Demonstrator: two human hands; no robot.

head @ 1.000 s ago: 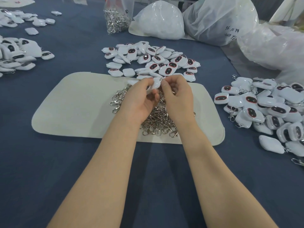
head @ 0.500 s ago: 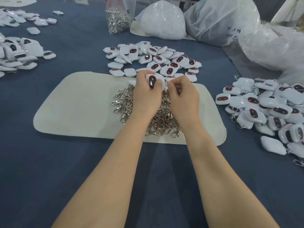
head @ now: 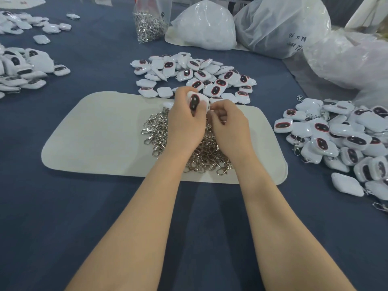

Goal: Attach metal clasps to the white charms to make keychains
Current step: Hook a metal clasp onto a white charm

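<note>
My left hand [head: 184, 124] grips a white charm [head: 196, 100] with a dark, red-rimmed oval face turned toward me. My right hand [head: 230, 124] sits close beside it, fingers curled and pinching at the charm's right edge; what it pinches is hidden by the fingers. Both hands hover over a heap of metal clasps [head: 159, 131] on a cream mat [head: 100, 135]. A pile of loose white charms [head: 195, 76] lies just beyond the mat.
Charms with clasps attached are heaped at the right [head: 340, 141]. More white charms lie at the left [head: 25, 68]. A clear bag of clasps [head: 150, 24] and large white plastic bags [head: 281, 26] stand at the back of the blue table [head: 63, 206].
My left hand has turned the charm so its dark face shows and has raised it slightly. My right hand has stayed close, working at the charm's edge.
</note>
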